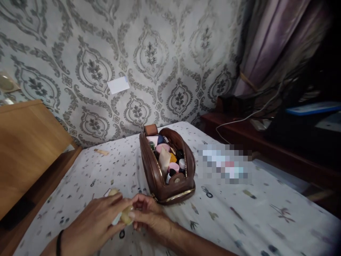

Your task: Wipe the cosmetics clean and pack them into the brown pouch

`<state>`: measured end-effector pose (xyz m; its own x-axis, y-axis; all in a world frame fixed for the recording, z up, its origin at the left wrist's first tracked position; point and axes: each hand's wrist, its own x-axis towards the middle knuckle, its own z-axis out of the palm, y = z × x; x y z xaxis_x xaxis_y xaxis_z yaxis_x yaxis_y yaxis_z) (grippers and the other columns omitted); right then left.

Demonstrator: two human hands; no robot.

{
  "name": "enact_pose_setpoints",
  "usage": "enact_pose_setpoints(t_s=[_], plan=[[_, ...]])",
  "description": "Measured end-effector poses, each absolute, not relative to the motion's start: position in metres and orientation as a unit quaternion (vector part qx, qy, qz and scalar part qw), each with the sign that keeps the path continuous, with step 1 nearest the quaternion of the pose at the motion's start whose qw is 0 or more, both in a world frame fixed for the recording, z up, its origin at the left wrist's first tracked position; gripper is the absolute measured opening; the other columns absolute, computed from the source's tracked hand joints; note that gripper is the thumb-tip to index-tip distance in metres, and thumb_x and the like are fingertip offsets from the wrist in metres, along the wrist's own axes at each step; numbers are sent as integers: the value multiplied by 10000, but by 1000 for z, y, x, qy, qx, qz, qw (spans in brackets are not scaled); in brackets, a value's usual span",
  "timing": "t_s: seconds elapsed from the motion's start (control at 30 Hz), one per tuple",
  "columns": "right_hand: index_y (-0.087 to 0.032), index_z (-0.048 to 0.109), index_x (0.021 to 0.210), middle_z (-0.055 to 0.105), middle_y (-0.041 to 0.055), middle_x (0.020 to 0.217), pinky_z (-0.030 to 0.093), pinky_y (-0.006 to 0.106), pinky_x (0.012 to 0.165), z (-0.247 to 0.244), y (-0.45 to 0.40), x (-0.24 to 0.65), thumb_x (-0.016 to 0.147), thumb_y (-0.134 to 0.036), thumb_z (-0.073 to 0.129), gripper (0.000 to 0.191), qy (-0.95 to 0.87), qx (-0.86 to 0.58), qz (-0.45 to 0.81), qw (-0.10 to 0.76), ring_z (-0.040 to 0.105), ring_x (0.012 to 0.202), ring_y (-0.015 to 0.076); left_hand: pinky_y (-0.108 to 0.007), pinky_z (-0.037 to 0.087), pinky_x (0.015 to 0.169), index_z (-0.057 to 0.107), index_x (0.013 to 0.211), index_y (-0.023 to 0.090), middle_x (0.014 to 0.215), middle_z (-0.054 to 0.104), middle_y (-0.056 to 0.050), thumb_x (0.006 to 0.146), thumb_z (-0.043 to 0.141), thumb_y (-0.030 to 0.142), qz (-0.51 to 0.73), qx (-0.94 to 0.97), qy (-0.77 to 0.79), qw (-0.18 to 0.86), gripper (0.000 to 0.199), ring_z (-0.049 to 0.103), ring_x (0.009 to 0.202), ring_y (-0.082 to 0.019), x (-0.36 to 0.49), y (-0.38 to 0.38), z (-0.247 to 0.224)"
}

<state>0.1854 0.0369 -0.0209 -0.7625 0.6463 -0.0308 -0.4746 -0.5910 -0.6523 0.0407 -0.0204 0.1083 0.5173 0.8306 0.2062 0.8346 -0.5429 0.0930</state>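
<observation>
Low in the head view, my left hand (pixel 99 213) and my right hand (pixel 153 215) meet around a small, pale yellow, shiny container (pixel 126 216) with a whitish patch on it. Both hands have their fingers closed on it, and its exact kind is hard to make out. Just past my left fingers another pale yellow rounded piece (pixel 114 192) shows; whether it belongs to the same thing I cannot tell. Directly beyond my right hand stands a brown leather toiletry bag (pixel 150 174), unzipped, filled with several small jars, tubes and bottles.
The bed's patterned white sheet (pixel 226 213) lies under everything. A small tan item (pixel 101 152) rests at the back left, near a wooden board (pixel 32 142). To the right are a blurred-out patch and a dark red table (pixel 226 124) with a white cable (pixel 247 116).
</observation>
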Motion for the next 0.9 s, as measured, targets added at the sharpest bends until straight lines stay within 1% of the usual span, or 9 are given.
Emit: enact_pose_setpoints(t_s=[0.07, 0.17, 0.27, 0.37, 0.43, 0.53, 0.6, 0.77, 0.9], plan=[[-153, 635, 844, 668, -43, 666, 384, 160, 414, -19, 37, 185, 533, -446, 920, 514, -309, -131, 886, 321, 546, 423, 41, -201, 509, 560, 692, 1002, 354, 812, 735, 45, 844, 667, 358, -94, -876, -472, -29, 160, 699, 655, -158, 36, -13, 118], [-149, 641, 900, 672, -25, 638, 370, 163, 409, -17, 40, 186, 604, -563, 848, 550, -260, -126, 900, 327, 565, 436, 56, -207, 524, 606, 686, 1062, 337, 893, 751, 19, 842, 656, 361, -117, -857, -499, -45, 224, 709, 720, -179, 26, 8, 138], [-140, 650, 897, 674, -19, 627, 368, 164, 407, -17, 43, 187, 634, -582, 821, 542, -234, -129, 908, 324, 574, 436, 59, -230, 525, 631, 677, 1110, 278, 989, 740, -31, 853, 618, 425, -189, -824, -535, -6, 301, 699, 809, -212, 27, 44, 158], [-122, 657, 860, 668, -12, 603, 364, 171, 394, -20, 44, 186, 627, -575, 826, 537, -238, -130, 912, 307, 565, 416, 61, -234, 489, 606, 674, 1122, 242, 1002, 718, -43, 843, 597, 474, -221, -811, -541, -8, 372, 671, 842, -221, 51, 84, 173], [-116, 654, 847, 663, -12, 589, 367, 174, 396, -22, 45, 185, 616, -576, 830, 543, -241, -128, 917, 289, 566, 414, 65, -249, 474, 650, 671, 1123, 239, 1032, 700, -40, 848, 574, 458, -187, -814, -549, -28, 365, 643, 869, -218, 73, 106, 178], [-120, 646, 834, 664, -16, 590, 372, 177, 404, -24, 46, 184, 590, -591, 833, 563, -247, -127, 921, 272, 564, 417, 67, -283, 433, 683, 688, 1078, 236, 976, 664, -35, 838, 567, 433, -110, -818, -564, -24, 334, 596, 778, -196, 99, 126, 181], [-121, 643, 824, 667, -14, 594, 370, 180, 406, -25, 47, 184, 569, -597, 838, 574, -250, -129, 921, 268, 559, 416, 67, -295, 412, 698, 696, 1055, 233, 937, 647, -29, 826, 575, 423, -76, -821, -565, -17, 321, 580, 759, -193, 108, 132, 181], [-123, 644, 819, 664, -18, 589, 364, 182, 412, -24, 47, 186, 556, -584, 845, 567, -245, -135, 924, 260, 556, 418, 65, -291, 415, 772, 695, 1078, 244, 1041, 682, -17, 820, 592, 387, -53, -831, -553, -31, 313, 616, 896, -210, 115, 141, 180], [-124, 643, 811, 663, -18, 581, 353, 179, 397, -23, 47, 185, 563, -581, 841, 557, -248, -136, 923, 261, 558, 411, 67, -278, 424, 768, 714, 1014, 262, 1016, 721, -5, 801, 614, 348, 18, -832, -554, -18, 251, 645, 953, -223, 118, 146, 174]])
